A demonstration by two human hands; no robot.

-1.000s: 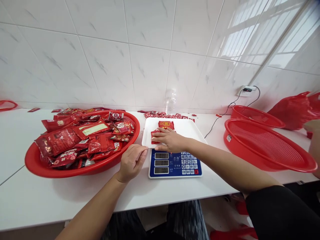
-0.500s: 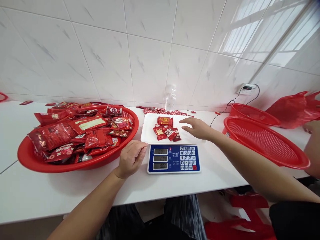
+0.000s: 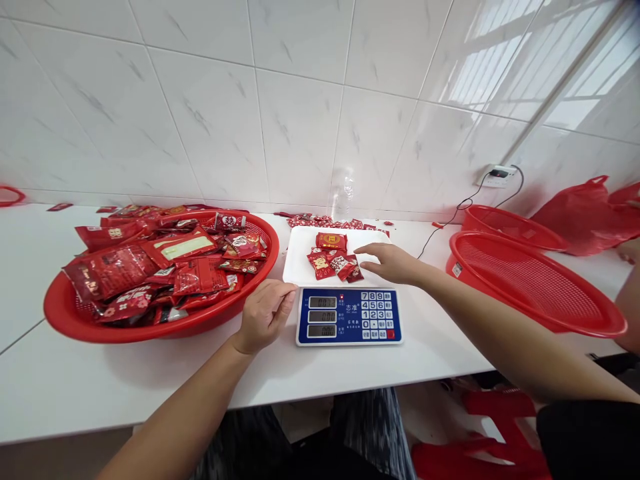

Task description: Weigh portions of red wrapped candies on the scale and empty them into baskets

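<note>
Several small red packets (image 3: 342, 264) lie in a cluster on the white weighing pan (image 3: 297, 260) of a digital scale. My right hand (image 3: 393, 263) hovers at the pan's right side, thumb and fingers apart, fingertips close to the packets and holding nothing. At the scale's left front corner, my left hand (image 3: 265, 313) is closed in a loose curl near the blue keypad panel (image 3: 349, 317), with nothing visible in it. To its left, a red plastic basket (image 3: 165, 330) is heaped with red packets (image 3: 130, 267) of different sizes.
More packets (image 3: 320, 221) lie along the wall behind the scale, near a clear bottle (image 3: 343, 195). On the right stand red baskets (image 3: 535, 283), a red plastic bag (image 3: 575, 217) and a power outlet (image 3: 496, 176) with a cord. Another person's arm (image 3: 630, 300) shows at the right edge.
My right hand has shifted slightly left and down, nearer the packets on the pan. My left hand has stayed almost in place, and the view has moved slightly.
</note>
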